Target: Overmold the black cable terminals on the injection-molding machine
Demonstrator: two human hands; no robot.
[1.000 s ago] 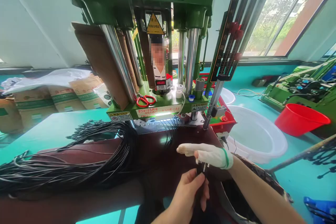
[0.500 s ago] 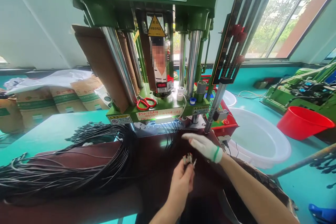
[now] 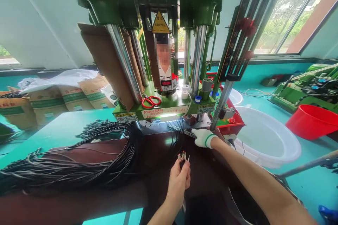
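Note:
My bare left hand is closed around a bunch of small metal-tipped cable ends. Their tips stick up above the thumb, with one thin pale tip apart on the right. In a white glove with a green band, my right hand closes its fingers on the end of a flat metal bar at the front of the green press. Several thin black cables hang over the press's front edge, just left of that bar. Exactly how the gloved fingertips wrap the bar is hidden.
A large bundle of black cables lies on the left of the dark table surface. Red-handled scissors rest on the press ledge. Right of the press are a red control box, a white tub and a red basin.
My right hand has gone from open above the table to closed on the metal bar's end. My left hand has shifted slightly left, still holding the cable ends. The camera view has turned slightly.

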